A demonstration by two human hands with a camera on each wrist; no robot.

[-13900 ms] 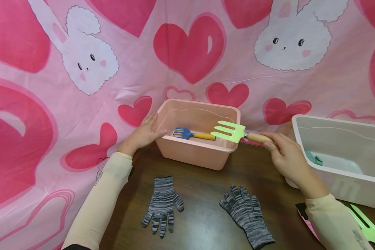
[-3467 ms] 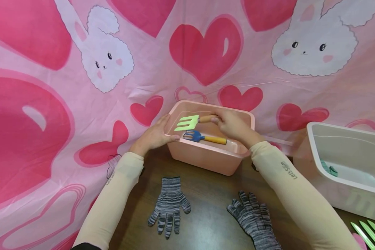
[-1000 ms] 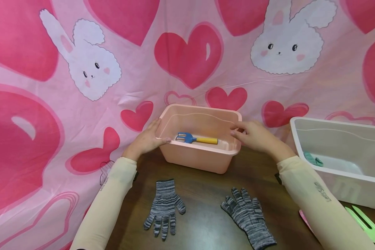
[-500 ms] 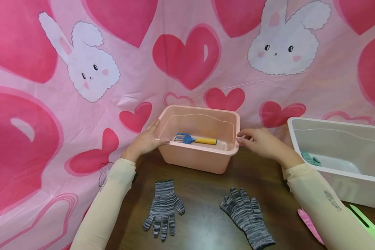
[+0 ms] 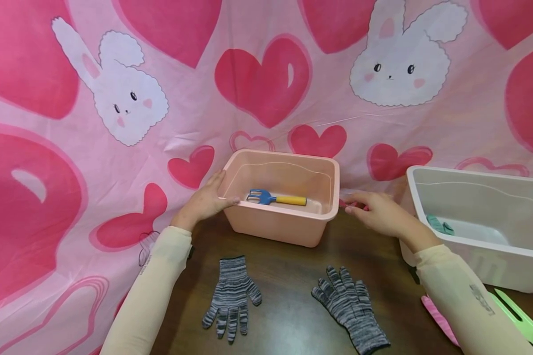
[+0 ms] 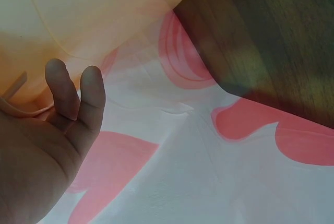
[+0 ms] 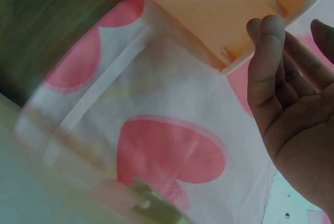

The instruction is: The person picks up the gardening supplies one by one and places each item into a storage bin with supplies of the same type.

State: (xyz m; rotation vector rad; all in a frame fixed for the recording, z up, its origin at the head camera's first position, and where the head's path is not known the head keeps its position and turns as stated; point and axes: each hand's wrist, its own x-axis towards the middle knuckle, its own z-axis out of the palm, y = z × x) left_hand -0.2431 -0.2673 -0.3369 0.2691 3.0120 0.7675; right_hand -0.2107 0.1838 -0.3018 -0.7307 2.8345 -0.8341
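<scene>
My left hand [image 5: 204, 199] holds the front left corner of a pink plastic bin [image 5: 275, 222], thumb over the front rim and fingers along the left side. The left wrist view shows two of its fingers [image 6: 93, 98] outside the bin wall. Inside the bin lies a small blue hand fork [image 5: 262, 196] with a yellow handle. My right hand [image 5: 384, 212] is just right of the bin's right rim. Its fingers are loosely bent and bare of any object; in the right wrist view they overlap the bin's edge [image 7: 297, 12].
Two grey striped gloves [image 5: 233, 293] [image 5: 348, 308] lie on the dark wooden table [image 5: 284, 296]. A larger grey bin [image 5: 484, 251] stands right, with a green item [image 5: 439, 225] inside. A pink item [image 5: 441, 318] and a light green garden tool [image 5: 519, 315] lie near the right forearm.
A green hand fork was in my right hand, last over the pink bin; now that hand is empty and has drawn rightward past the rim. My left hand stays on the bin.
</scene>
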